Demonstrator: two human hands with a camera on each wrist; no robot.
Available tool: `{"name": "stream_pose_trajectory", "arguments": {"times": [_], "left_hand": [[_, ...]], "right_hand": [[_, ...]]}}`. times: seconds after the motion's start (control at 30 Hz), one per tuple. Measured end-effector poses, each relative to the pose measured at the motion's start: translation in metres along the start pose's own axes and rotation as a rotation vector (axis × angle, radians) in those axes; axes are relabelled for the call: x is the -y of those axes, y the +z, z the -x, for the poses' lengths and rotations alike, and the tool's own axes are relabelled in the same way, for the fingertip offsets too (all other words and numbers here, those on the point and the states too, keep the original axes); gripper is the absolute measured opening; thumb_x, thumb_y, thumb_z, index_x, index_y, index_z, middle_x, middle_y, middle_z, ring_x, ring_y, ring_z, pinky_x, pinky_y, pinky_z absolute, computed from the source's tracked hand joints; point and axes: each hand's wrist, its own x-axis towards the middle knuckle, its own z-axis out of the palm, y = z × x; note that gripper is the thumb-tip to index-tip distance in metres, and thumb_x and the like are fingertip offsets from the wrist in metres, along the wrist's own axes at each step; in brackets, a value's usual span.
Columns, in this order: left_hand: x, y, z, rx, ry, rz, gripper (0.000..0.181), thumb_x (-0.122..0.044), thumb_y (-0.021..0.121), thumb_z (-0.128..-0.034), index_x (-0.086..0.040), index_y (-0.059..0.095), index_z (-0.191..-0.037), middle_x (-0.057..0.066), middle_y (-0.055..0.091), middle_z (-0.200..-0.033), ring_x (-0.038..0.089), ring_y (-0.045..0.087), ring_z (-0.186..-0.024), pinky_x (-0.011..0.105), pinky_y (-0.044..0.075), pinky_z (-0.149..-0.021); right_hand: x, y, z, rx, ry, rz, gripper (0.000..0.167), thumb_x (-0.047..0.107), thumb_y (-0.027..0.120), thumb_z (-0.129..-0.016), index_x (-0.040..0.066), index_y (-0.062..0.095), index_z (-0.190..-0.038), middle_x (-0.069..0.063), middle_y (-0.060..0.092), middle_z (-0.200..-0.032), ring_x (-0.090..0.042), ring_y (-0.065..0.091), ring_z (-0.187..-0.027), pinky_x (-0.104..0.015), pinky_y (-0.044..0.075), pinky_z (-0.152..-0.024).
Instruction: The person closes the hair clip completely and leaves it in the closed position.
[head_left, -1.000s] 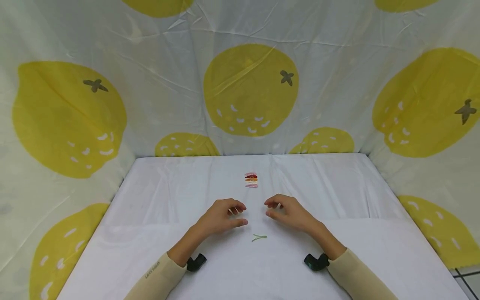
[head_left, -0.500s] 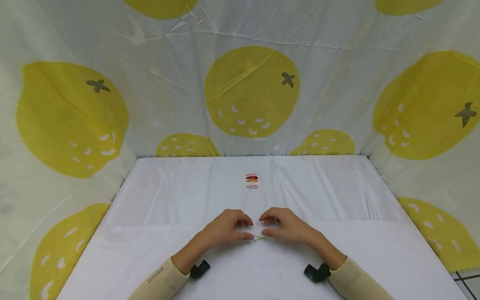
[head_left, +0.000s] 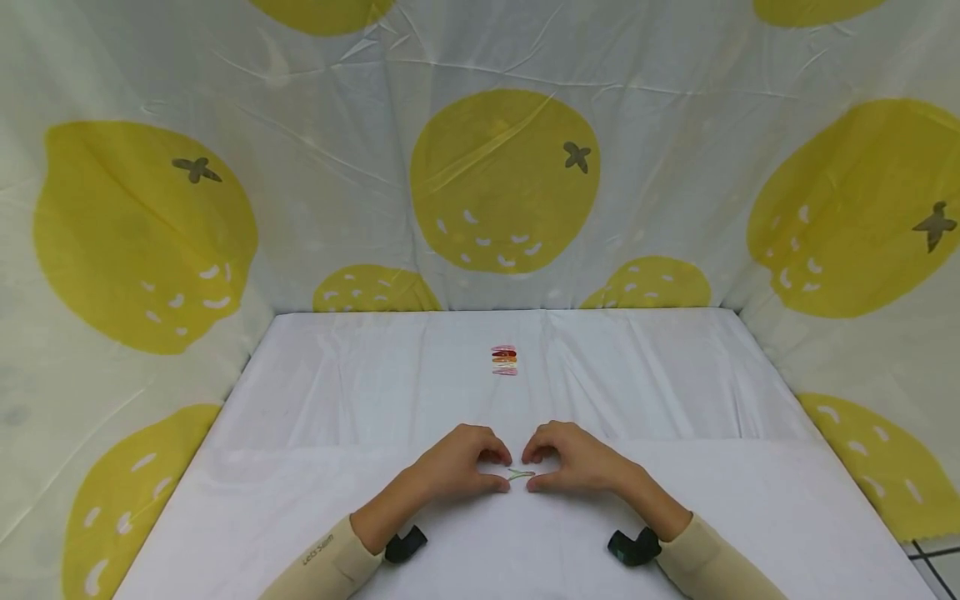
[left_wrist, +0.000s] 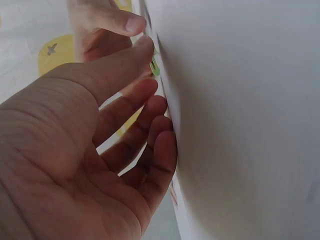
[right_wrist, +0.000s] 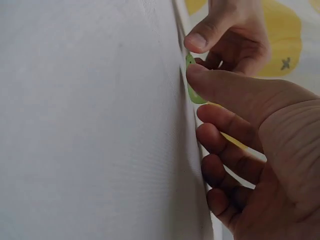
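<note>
A small green snap hair clip (head_left: pixel 520 475) lies on the white cloth between both hands in the head view, its two arms spread apart at the left end. My left hand (head_left: pixel 461 462) is at its left end, thumb and forefinger apart around that end. From the other side my right hand (head_left: pixel 576 458) curves toward the right end, with a gap between its thumb and forefinger. Fingertips of both hands are down at the cloth. In the right wrist view, part of the green clip (right_wrist: pixel 195 95) shows behind the right thumb; whether a thumb touches it I cannot tell.
Several hair clips (head_left: pixel 505 360) in pink, red, orange and pale colours lie in a stacked row farther back on the table (head_left: pixel 360 383). Lemon-print curtains (head_left: pixel 652 183) stand along the back and both sides. Each wrist wears a black camera (head_left: pixel 634 547).
Both hands have come down toward the near side and closer together, around the green hair clip. The clip and the row of clips have stayed about where they were.
</note>
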Motion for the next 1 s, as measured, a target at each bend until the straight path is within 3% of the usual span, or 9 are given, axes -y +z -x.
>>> {"name": "stream_pose_trajectory", "arguments": {"times": [0.47,0.8,1.0], "left_hand": [[-0.0012,0.0058,-0.0005,-0.017,0.008,-0.015,0.020,-0.024,0.086,-0.0852,-0.016,0.079,-0.101,-0.010,0.069,-0.093,0.000,0.061,-0.086,0.019,0.053,-0.081],[-0.0029,0.0052,-0.0005,-0.018,-0.004,-0.011,0.020,-0.025,0.084,-0.0876,-0.015,0.079,-0.105,-0.009,0.068,-0.093,0.002,0.062,-0.087,0.019,0.053,-0.082],[-0.0011,0.0041,-0.0012,-0.051,0.026,0.002,0.015,-0.022,0.080,-0.0908,-0.013,0.079,-0.103,-0.006,0.070,-0.091,0.002,0.063,-0.085,0.022,0.055,-0.080]], "right_hand": [[-0.0010,0.0057,-0.0021,-0.034,-0.051,0.038,0.007,0.025,0.081,-0.091,0.029,0.076,-0.092,0.020,0.067,-0.090,0.002,0.059,-0.088,-0.023,0.051,-0.083],[0.0009,0.0053,-0.0032,-0.055,-0.042,0.013,0.008,0.023,0.078,-0.093,0.030,0.075,-0.091,0.021,0.067,-0.087,0.003,0.061,-0.085,-0.023,0.053,-0.081],[0.0018,0.0046,-0.0036,-0.100,-0.036,-0.021,0.009,0.020,0.078,-0.093,0.028,0.075,-0.094,0.018,0.069,-0.089,0.001,0.063,-0.085,-0.023,0.055,-0.079]]}}
